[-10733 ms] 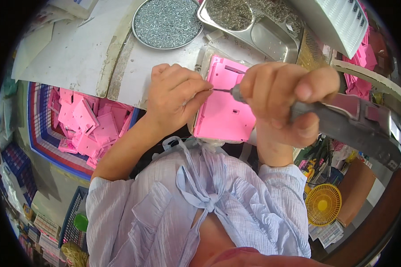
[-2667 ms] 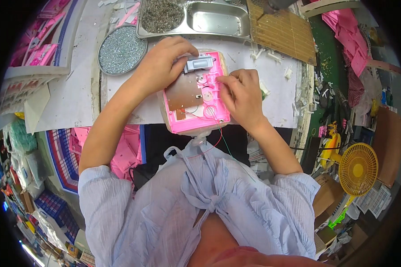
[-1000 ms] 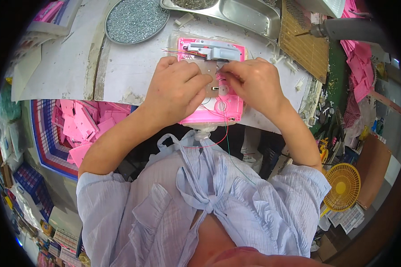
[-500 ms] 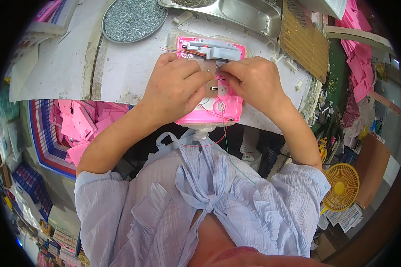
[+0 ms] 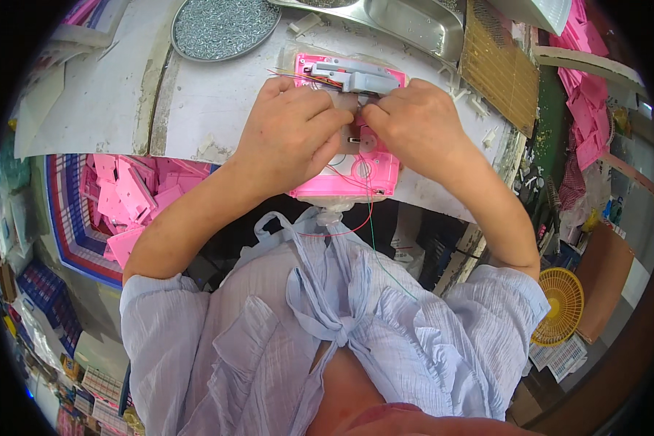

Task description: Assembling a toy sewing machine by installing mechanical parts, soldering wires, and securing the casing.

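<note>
A pink plastic housing (image 5: 320,187) lies on the table in front of me, with a grey plastic mechanism (image 5: 371,83) across its far end. A brown board (image 5: 347,147) sits in its middle, partly hidden by my fingers. My left hand (image 5: 292,132) is closed in a pinch over the board. Facing it, my right hand (image 5: 419,125) is pinched too, its fingertips almost touching the left ones. Whatever lies between the fingertips is hidden. A thin red wire (image 5: 370,212) and a green wire (image 5: 376,243) hang from the housing over the table's near edge.
A round tray of screws (image 5: 225,27) and a steel tray (image 5: 414,27) stand at the back. Small white plastic pieces (image 5: 479,107) lie on the right, by a perforated yellowish board (image 5: 503,69). Lower left, a blue-and-red basket (image 5: 71,225) holds pink parts.
My right hand has shifted slightly up, and the fingertips of both hands have come closer together over the board. The whole view has shifted a little; the housing stays on the table.
</note>
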Available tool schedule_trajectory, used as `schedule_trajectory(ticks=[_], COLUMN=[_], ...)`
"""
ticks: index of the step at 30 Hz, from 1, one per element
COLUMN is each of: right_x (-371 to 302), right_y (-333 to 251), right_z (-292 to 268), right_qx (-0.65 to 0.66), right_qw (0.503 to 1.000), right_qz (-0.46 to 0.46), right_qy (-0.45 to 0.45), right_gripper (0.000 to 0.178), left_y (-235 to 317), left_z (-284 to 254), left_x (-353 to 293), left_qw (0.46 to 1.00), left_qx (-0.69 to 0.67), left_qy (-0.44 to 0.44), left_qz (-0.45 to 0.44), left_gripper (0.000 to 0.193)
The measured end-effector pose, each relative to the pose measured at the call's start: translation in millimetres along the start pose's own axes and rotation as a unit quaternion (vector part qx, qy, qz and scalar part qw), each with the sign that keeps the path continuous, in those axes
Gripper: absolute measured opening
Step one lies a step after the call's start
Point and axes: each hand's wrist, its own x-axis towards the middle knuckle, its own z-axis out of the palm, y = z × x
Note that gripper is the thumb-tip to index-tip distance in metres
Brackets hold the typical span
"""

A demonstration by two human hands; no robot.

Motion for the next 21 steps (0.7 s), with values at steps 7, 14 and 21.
schedule_trajectory(ticks=[7,14,21], right_x=[-15.0,-67.4,-99.1], right_y=[4.1,-7.7,-85.6], right_z=[-17.8,-9.9,13.7], right_qx=[-0.01,0.222,0.259], right_qw=[0.988,0.953,0.953], right_qz=[0.043,0.174,0.137], right_qy=[-0.149,0.111,0.075], right_gripper=[0.026,0.033,0.033], left_y=[-3.6,2.2,-1.3], left_z=[-6.3,-7.7,-11.9], left_x=[-0.7,16.1,29.2], left_qw=[1.0,0.994,0.973], left_qx=[-0.005,0.039,0.102], left_qy=[-0.023,-0.097,-0.181], left_qz=[0.006,0.037,0.102], left_gripper=[0.026,0.03,0.032])
